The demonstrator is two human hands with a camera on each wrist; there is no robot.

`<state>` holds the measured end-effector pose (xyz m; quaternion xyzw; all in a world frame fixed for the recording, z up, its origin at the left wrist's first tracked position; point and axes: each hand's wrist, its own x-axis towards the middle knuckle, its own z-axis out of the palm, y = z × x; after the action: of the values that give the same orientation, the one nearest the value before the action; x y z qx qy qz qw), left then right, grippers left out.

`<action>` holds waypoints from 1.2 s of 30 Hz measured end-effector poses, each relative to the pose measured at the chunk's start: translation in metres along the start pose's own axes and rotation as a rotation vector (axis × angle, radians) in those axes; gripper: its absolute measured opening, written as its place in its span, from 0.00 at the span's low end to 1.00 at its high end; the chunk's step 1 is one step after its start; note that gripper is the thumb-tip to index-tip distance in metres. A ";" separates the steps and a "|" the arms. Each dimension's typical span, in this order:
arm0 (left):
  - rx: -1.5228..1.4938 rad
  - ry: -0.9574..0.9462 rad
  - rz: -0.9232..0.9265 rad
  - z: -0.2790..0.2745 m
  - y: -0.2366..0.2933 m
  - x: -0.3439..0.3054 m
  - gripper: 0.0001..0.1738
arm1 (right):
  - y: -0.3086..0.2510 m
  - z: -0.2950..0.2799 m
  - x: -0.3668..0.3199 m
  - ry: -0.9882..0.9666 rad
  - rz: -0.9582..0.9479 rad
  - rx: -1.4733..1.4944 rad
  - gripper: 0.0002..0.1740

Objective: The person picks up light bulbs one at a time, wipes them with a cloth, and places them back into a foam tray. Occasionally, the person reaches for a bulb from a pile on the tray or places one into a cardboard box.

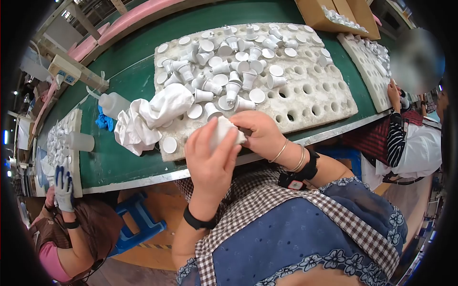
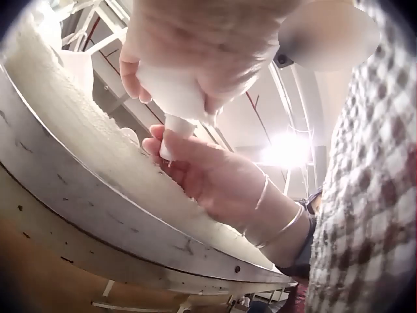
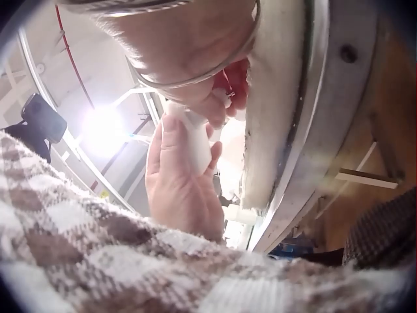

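Observation:
My left hand (image 1: 210, 155) grips a white cloth (image 1: 223, 131) wrapped around the wide end of a small white cup-shaped part (image 2: 177, 125). The thumb and fingers of my right hand (image 1: 263, 136) pinch the part's narrow end, which pokes out of the cloth. In the right wrist view a thin stub (image 3: 225, 98) shows between those fingers. The cloth hides most of the part. Both hands are close together over the near edge of a white foam board (image 1: 334, 107) with rows of holes. Many similar white parts (image 1: 234, 88) with round disc ends lie or stand on it.
A crumpled white cloth (image 1: 160, 109) lies on the board's left side. Left of it are a squeeze bottle (image 1: 113, 104), a blue glove (image 1: 104, 120) and a white cup (image 1: 81, 141). A cardboard box (image 1: 329, 21) stands at the back right. People work on both sides.

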<state>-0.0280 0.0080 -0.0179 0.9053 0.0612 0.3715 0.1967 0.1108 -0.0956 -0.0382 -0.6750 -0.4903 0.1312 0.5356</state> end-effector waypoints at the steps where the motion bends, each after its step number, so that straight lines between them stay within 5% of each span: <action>1: 0.010 0.037 -0.041 0.004 -0.009 0.000 0.17 | -0.001 -0.001 -0.001 -0.003 -0.003 0.000 0.17; 4: 0.032 0.108 -0.183 -0.004 -0.021 0.001 0.18 | -0.008 -0.006 0.002 -0.027 -0.038 0.021 0.16; 6: -0.006 0.146 -0.164 -0.006 -0.018 0.000 0.18 | -0.016 -0.011 0.006 -0.010 -0.169 -0.242 0.15; 10: -0.108 0.042 -0.064 -0.003 -0.008 -0.002 0.19 | -0.032 -0.020 0.006 -0.071 -0.210 -0.316 0.15; 12: -0.282 0.067 -0.209 -0.001 -0.011 -0.005 0.19 | -0.040 -0.027 0.002 -0.125 0.347 0.314 0.17; 18: -0.322 0.113 -0.283 -0.004 -0.002 -0.007 0.19 | -0.022 -0.024 0.002 -0.006 0.327 0.723 0.14; 22: -0.312 0.131 -0.277 -0.011 -0.003 -0.004 0.19 | -0.026 -0.023 -0.001 -0.129 0.519 0.477 0.16; 24: -0.233 0.107 -0.224 -0.010 0.000 0.000 0.18 | -0.028 -0.018 -0.003 -0.092 0.143 -0.151 0.20; 26: -0.031 0.024 0.017 -0.007 0.005 0.004 0.16 | -0.030 -0.015 -0.006 -0.078 0.122 -0.109 0.24; 29: 0.089 0.029 -0.013 -0.002 -0.003 0.006 0.16 | -0.041 -0.017 -0.007 -0.098 0.160 -0.072 0.25; 31: 0.093 0.071 -0.112 -0.001 -0.018 0.003 0.15 | -0.034 -0.017 -0.009 -0.028 -0.065 -0.199 0.31; 36: 0.021 0.195 -0.115 -0.008 -0.003 0.004 0.16 | -0.038 -0.018 -0.010 -0.082 0.015 -0.200 0.38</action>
<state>-0.0306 0.0141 -0.0110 0.8619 0.1355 0.4453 0.2014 0.0993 -0.1165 -0.0022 -0.7228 -0.5171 0.1132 0.4442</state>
